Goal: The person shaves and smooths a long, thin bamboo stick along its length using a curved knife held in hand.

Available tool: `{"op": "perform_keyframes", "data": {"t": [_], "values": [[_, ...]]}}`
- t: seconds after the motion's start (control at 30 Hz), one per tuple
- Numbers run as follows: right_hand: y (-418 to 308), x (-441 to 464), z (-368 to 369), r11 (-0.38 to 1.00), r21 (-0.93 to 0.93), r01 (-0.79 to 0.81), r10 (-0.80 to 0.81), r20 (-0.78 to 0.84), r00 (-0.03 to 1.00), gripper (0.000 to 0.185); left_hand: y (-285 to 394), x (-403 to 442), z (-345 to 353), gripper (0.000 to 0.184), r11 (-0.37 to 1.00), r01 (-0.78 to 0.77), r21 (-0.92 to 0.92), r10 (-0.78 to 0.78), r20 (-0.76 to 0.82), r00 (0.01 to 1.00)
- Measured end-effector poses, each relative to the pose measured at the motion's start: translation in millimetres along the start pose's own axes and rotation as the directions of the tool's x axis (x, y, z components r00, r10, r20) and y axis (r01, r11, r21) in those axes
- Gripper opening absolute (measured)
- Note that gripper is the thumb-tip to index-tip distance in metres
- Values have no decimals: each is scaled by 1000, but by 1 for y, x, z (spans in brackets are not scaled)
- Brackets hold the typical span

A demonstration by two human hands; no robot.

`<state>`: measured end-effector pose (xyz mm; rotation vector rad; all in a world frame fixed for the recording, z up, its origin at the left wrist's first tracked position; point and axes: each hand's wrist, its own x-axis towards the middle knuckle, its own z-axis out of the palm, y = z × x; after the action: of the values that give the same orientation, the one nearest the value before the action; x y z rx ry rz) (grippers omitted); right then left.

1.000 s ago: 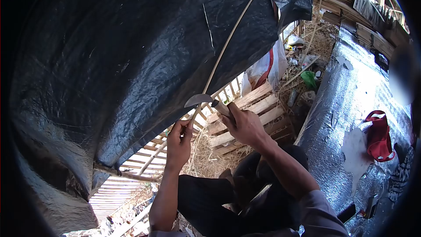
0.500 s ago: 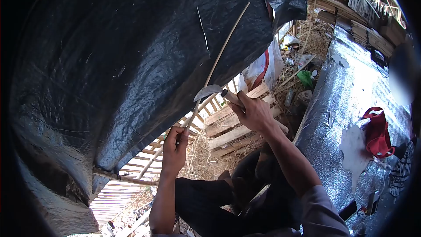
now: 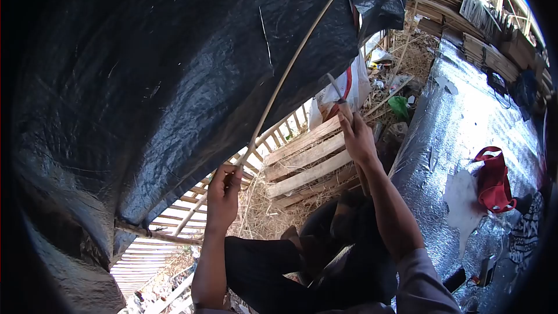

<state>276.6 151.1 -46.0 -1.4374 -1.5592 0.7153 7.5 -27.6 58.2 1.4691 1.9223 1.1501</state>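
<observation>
My left hand [image 3: 224,189] is closed around the lower end of a long thin stick [image 3: 288,70]. The stick slants up and to the right across the black plastic sheet [image 3: 168,70]. In my right hand [image 3: 358,136] is a sickle [image 3: 335,86] with a short curved blade and a wooden handle. Its blade now appears nearly edge-on, pointing up and left, apart from the stick. My fingers wrap the handle and partly hide it.
Wooden slats [image 3: 308,166] lie over straw below my hands. A silvery foil surface [image 3: 427,134] runs along the right, bearing a red strapped item [image 3: 494,183]. Behind are a white sack [image 3: 357,84] and scattered litter. A slatted bamboo structure [image 3: 168,256] stands at lower left.
The sickle has moved up and right, off the stick, and its blade has turned. My left hand has shifted slightly left and down, still holding the stick.
</observation>
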Motion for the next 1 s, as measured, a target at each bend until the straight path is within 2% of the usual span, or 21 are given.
{"op": "perform_keyframes", "data": {"t": [0.03,0.1,0.13,0.17,0.23,0.3,0.4,0.43,0.57,0.7,0.87,0.93,0.97,1.0], "values": [[-18,-7,-5,999,-19,-28,30,100,995,46,-3,5,-1,20,1000,14,-22,-13,3,1000],[-26,-10,7,999,-36,-16,22,167,986,45,-11,5,7,18,990,-99,-100,97,-31,995],[-27,-13,14,998,37,50,-55,163,985,42,-12,5,9,18,992,-99,-71,97,-40,995],[-30,-15,19,997,46,56,-63,164,985,42,-12,5,12,17,994,-102,-46,99,-51,994],[-38,-19,25,962,233,140,-185,181,966,41,-7,9,13,20,990,-139,-37,135,-78,988],[-47,-29,30,949,248,194,-242,177,954,37,-1,10,12,24,999,-52,14,53,-67,996],[-58,-46,43,847,273,456,-509,172,843,27,-8,10,15,27,998,-69,10,69,-34,997],[-59,-51,47,857,205,472,-510,209,835,26,-10,9,15,27,998,-68,15,68,-28,997],[-68,-61,53,889,194,416,-452,212,867,26,-17,9,13,25,994,-112,7,113,-59,992],[-73,-59,46,915,189,357,-390,179,903,26,-18,3,8,23,991,-120,62,121,-4,993],[-70,-58,40,900,98,425,-434,119,893,26,-16,-1,9,23,976,-180,120,180,4,984],[-69,-53,38,899,66,433,-437,91,895,25,-20,2,6,25,998,-61,-25,62,75,995],[-67,-47,38,883,39,468,-469,82,879,25,-21,3,6,25,998,-62,-25,64,80,995],[-66,-42,37,865,12,501,-500,73,863,25,-21,3,5,27,993,-12,-114,25,111,994]]}}
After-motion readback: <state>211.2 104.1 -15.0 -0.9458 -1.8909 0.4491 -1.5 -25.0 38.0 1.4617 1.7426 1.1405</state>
